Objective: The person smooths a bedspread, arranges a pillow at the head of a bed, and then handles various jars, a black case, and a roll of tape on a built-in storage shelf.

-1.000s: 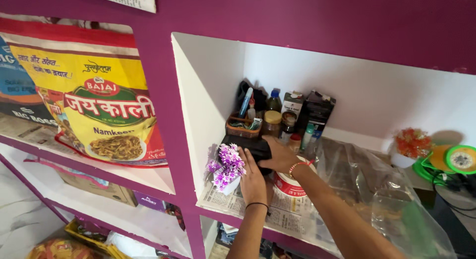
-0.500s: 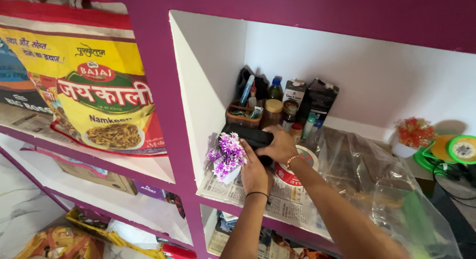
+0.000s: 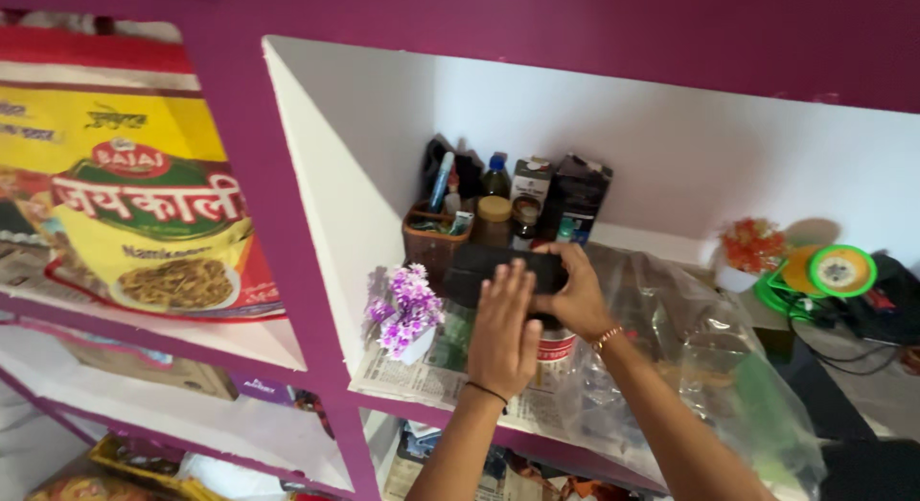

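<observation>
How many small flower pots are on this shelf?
2: a purple flower pot at the shelf's front left, beside the left hand, and an orange flower pot farther right by the back wall. Others may be hidden.

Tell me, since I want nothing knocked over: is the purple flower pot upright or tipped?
Upright. The flower pot stands on the newspaper with blooms pointing up, left of the left hand, apart from it.

Shelf frame [image 3: 287,271]: magenta, white inside. Pouch [image 3: 494,269]: black. Artificial flowers [image 3: 407,304]: purple and white. Snack bag [image 3: 144,213]: yellow, red, green. Newspaper liner [image 3: 422,376]: printed grey-white.
</observation>
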